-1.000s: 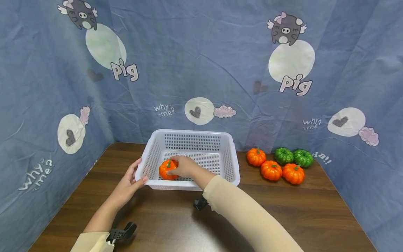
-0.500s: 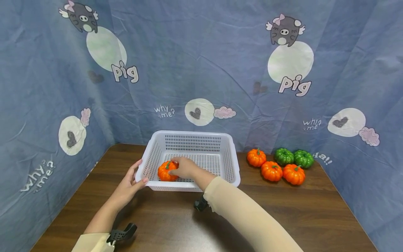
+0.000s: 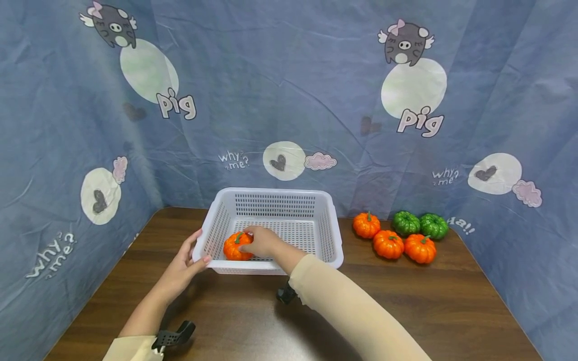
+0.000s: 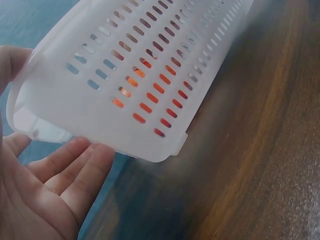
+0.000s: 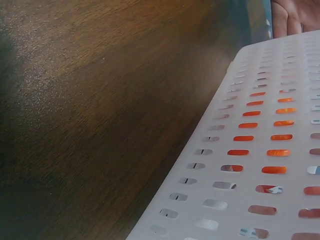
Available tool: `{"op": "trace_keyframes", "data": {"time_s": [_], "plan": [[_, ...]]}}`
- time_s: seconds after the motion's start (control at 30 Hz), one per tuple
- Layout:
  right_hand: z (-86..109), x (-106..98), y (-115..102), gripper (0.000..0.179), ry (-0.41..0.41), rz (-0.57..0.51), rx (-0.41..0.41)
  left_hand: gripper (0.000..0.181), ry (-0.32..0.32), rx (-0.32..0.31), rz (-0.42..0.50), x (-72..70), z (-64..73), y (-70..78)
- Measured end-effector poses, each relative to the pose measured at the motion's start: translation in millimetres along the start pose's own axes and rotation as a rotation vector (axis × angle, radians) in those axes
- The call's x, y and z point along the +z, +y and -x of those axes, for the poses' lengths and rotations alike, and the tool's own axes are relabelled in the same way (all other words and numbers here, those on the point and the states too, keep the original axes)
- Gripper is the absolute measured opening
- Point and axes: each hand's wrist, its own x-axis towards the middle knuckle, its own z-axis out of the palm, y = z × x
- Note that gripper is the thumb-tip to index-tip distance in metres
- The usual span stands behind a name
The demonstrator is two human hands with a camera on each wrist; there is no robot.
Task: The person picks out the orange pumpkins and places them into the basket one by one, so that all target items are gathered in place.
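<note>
A white perforated plastic basket point(image 3: 275, 192) stands on the table. My left hand point(image 3: 181, 264) holds its front left corner, thumb on the rim; in the left wrist view, fingers of the left hand point(image 4: 60, 187) reach under the rim. Inside, near the front left, sits a small orange pumpkin point(image 3: 232, 246) with a green stem. My right hand point(image 3: 265, 242) grips that pumpkin from its right side, thumb toward the front. The right wrist view shows only the basket's front wall point(image 5: 235, 175), with orange visible through the slots, and part of the left hand point(image 5: 297, 15).
Right of the basket lie three orange pumpkins point(image 3: 389, 244) and two green pumpkins point(image 3: 434, 226), grouped close together. Brown wood-grain tabletop point(image 3: 235, 311) extends in front. A blue printed cloth point(image 3: 289, 90) hangs behind and along both sides.
My right hand and the orange pumpkin have shifted slightly left inside the basket. My left hand stays at the basket's corner.
</note>
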Motion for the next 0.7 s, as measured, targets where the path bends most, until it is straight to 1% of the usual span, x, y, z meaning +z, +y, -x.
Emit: {"op": "trace_keyframes", "data": {"time_s": [0.2,0.37,0.53,0.7], "plan": [[1.7,-1,-1,0.056,0.000,-0.003,0.006,0.078,-0.009,0.001,0.015,0.0,0.2,0.2],[3.9,-5,-1,0.056,-0.002,-0.029,0.017,0.078,-0.007,-0.001,0.023,0.0,0.8,0.8],[3.8,-10,0,0.050,0.031,-0.078,0.037,0.078,-0.005,-0.005,0.031,-0.2,0.5,-0.6],[10.2,-19,0,0.042,0.052,-0.119,0.020,0.078,-0.007,-0.004,0.028,-0.8,0.0,-2.0]]}}
